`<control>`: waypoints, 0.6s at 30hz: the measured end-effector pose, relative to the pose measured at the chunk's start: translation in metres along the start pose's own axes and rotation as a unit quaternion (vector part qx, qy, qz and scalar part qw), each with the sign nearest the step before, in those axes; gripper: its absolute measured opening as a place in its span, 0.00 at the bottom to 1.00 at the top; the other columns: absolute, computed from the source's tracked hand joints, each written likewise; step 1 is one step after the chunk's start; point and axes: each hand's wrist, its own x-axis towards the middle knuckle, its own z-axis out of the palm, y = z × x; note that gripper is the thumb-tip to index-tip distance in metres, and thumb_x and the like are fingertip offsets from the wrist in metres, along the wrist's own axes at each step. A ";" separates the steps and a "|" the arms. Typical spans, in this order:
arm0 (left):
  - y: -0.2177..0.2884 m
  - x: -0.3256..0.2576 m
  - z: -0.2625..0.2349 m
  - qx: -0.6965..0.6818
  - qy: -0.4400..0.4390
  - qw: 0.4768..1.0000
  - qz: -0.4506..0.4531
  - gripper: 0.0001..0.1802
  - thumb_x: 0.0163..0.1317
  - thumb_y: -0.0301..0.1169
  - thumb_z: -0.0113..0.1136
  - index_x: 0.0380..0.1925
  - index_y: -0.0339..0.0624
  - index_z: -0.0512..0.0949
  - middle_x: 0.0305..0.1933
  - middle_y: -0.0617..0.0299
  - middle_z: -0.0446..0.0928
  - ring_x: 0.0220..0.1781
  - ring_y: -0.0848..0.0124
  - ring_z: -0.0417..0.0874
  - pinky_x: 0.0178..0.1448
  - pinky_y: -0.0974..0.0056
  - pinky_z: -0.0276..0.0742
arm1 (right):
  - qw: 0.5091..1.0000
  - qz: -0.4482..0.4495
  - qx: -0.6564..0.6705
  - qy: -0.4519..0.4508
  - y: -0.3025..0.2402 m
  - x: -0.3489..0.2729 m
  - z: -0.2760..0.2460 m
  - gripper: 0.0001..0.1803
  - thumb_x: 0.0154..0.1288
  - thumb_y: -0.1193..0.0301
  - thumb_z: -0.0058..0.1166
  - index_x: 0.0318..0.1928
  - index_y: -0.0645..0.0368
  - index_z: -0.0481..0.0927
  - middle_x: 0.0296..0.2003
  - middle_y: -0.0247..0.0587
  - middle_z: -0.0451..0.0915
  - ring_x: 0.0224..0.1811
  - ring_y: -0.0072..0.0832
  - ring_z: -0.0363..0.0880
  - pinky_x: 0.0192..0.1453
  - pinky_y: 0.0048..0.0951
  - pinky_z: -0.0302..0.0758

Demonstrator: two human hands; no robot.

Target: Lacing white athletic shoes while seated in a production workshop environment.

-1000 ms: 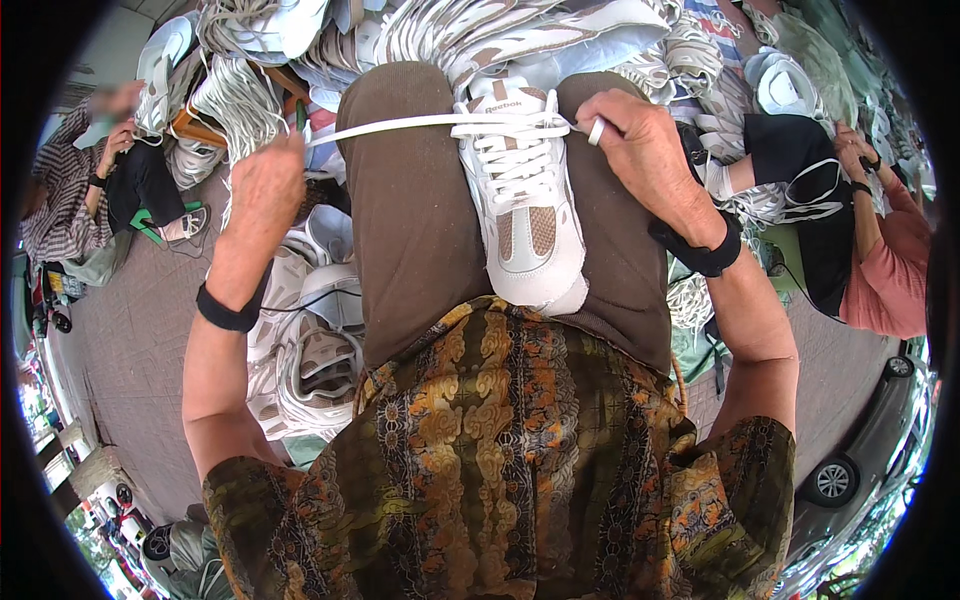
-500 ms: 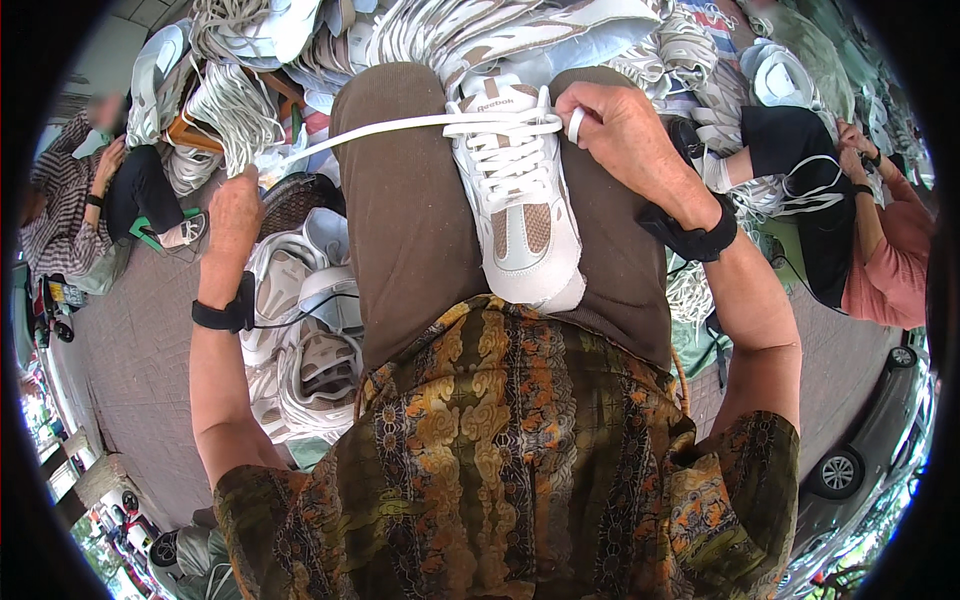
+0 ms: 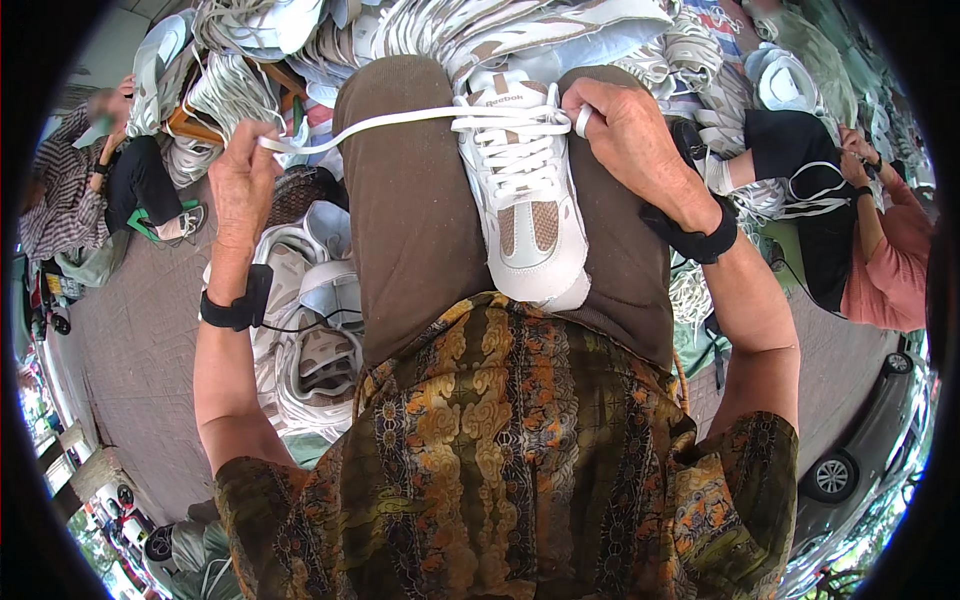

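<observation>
A white and beige sneaker (image 3: 528, 205) lies on my lap between my brown-trousered thighs, toe pointing toward my body. My left hand (image 3: 243, 178) is out to the left, closed on one end of a white shoelace (image 3: 370, 127) that runs taut across my left thigh to the sneaker's top eyelets. My right hand (image 3: 625, 130) rests at the right side of the sneaker's collar, pinching the lace's other end (image 3: 583, 121). Both wrists wear black bands.
A big heap of white sneakers and loose laces (image 3: 330, 30) fills the ground ahead. More sneakers (image 3: 310, 340) lie by my left knee. One person (image 3: 70, 200) sits at far left, another (image 3: 880, 250) at right. A parked car (image 3: 850, 460) is at lower right.
My left hand has drawn the lace farther out to the left and up, pulling it taut. My right hand stayed at the sneaker's collar, shifting slightly toward it.
</observation>
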 end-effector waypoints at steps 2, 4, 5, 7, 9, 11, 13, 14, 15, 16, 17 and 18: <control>0.027 0.000 0.008 -0.046 -0.001 0.999 0.018 0.06 0.69 0.28 0.56 0.42 0.42 0.80 0.30 0.63 0.84 0.29 0.77 0.82 0.33 0.69 0.76 | 1.000 0.003 -0.003 0.003 -0.001 0.000 -0.001 0.04 0.63 0.81 0.52 0.38 0.64 0.77 0.27 0.52 0.79 0.29 0.46 0.79 0.35 0.37 0.74; 0.052 0.006 0.019 -0.085 -0.002 0.995 0.052 0.08 0.70 0.28 0.55 0.45 0.40 0.80 0.33 0.63 0.84 0.31 0.77 0.82 0.36 0.70 0.77 | 0.999 0.006 0.018 0.027 -0.001 0.002 -0.001 0.03 0.62 0.81 0.52 0.37 0.64 0.77 0.28 0.52 0.80 0.29 0.46 0.79 0.34 0.37 0.74; 0.064 0.009 0.025 -0.129 -0.002 0.987 0.095 0.09 0.72 0.29 0.54 0.47 0.39 0.79 0.36 0.63 0.85 0.34 0.77 0.81 0.40 0.71 0.77 | 0.999 0.004 0.019 0.027 -0.001 0.003 -0.001 0.03 0.62 0.81 0.52 0.37 0.64 0.77 0.28 0.52 0.80 0.29 0.46 0.79 0.34 0.37 0.74; 0.084 0.013 0.040 -0.131 0.013 0.983 0.125 0.08 0.70 0.26 0.53 0.45 0.40 0.79 0.35 0.61 0.85 0.34 0.73 0.84 0.40 0.69 0.78 | 1.000 -0.011 -0.023 0.007 -0.001 0.006 -0.001 0.04 0.62 0.81 0.52 0.37 0.64 0.78 0.28 0.52 0.80 0.30 0.48 0.79 0.35 0.39 0.74; 0.098 0.017 0.053 -0.134 0.026 0.979 0.154 0.08 0.67 0.23 0.53 0.42 0.41 0.79 0.34 0.60 0.85 0.34 0.69 0.86 0.40 0.67 0.80 | 0.999 -0.030 -0.025 -0.002 0.002 0.007 -0.003 0.04 0.62 0.81 0.52 0.37 0.64 0.78 0.28 0.52 0.80 0.30 0.49 0.79 0.36 0.40 0.75; 0.106 0.021 0.062 -0.075 -0.010 0.978 0.194 0.10 0.73 0.28 0.52 0.48 0.41 0.80 0.36 0.61 0.85 0.38 0.75 0.83 0.44 0.71 0.77 | 0.998 -0.049 -0.026 -0.012 0.003 0.007 -0.003 0.04 0.61 0.81 0.52 0.37 0.64 0.77 0.28 0.53 0.80 0.31 0.51 0.79 0.36 0.41 0.75; 0.112 0.021 0.074 -0.122 -0.024 0.980 0.155 0.10 0.73 0.27 0.51 0.48 0.41 0.80 0.35 0.62 0.85 0.37 0.75 0.83 0.43 0.71 0.76 | 0.997 -0.038 -0.057 -0.023 0.004 0.006 -0.003 0.04 0.61 0.81 0.52 0.37 0.64 0.77 0.28 0.54 0.80 0.32 0.53 0.79 0.37 0.43 0.74; 0.113 0.021 0.079 -0.112 -0.015 0.982 0.154 0.10 0.72 0.26 0.51 0.47 0.41 0.81 0.35 0.61 0.85 0.37 0.76 0.83 0.42 0.71 0.77 | 0.997 -0.038 -0.057 -0.024 0.004 0.006 -0.003 0.04 0.61 0.81 0.52 0.37 0.64 0.77 0.28 0.54 0.80 0.32 0.53 0.79 0.37 0.43 0.74; 0.114 0.021 0.082 -0.106 0.001 0.981 0.163 0.10 0.71 0.25 0.51 0.46 0.40 0.81 0.35 0.61 0.85 0.36 0.77 0.83 0.41 0.72 0.77 | 0.998 -0.033 -0.057 -0.017 0.003 0.006 -0.002 0.04 0.61 0.82 0.51 0.37 0.65 0.77 0.28 0.54 0.80 0.33 0.53 0.79 0.37 0.43 0.74; 0.116 0.022 0.089 -0.173 -0.013 0.977 0.123 0.11 0.69 0.23 0.50 0.45 0.40 0.81 0.32 0.61 0.84 0.33 0.78 0.82 0.37 0.72 0.78 | 0.998 -0.029 -0.056 -0.010 0.003 0.006 -0.002 0.04 0.60 0.82 0.51 0.36 0.65 0.76 0.28 0.55 0.80 0.33 0.53 0.79 0.37 0.44 0.74; 0.116 0.021 0.092 -0.172 -0.012 0.978 0.122 0.11 0.69 0.23 0.50 0.45 0.40 0.81 0.32 0.61 0.84 0.33 0.78 0.82 0.37 0.72 0.78 | 0.998 -0.030 -0.054 -0.011 0.002 0.007 -0.002 0.04 0.60 0.82 0.51 0.36 0.65 0.76 0.28 0.55 0.80 0.33 0.53 0.79 0.37 0.44 0.74; 0.116 0.020 0.094 -0.139 -0.043 0.982 0.118 0.11 0.68 0.22 0.50 0.45 0.39 0.81 0.30 0.62 0.83 0.31 0.79 0.81 0.34 0.72 0.78 | 0.998 -0.020 -0.051 -0.016 0.002 0.007 -0.002 0.05 0.60 0.82 0.50 0.36 0.65 0.76 0.28 0.55 0.80 0.33 0.53 0.79 0.37 0.44 0.74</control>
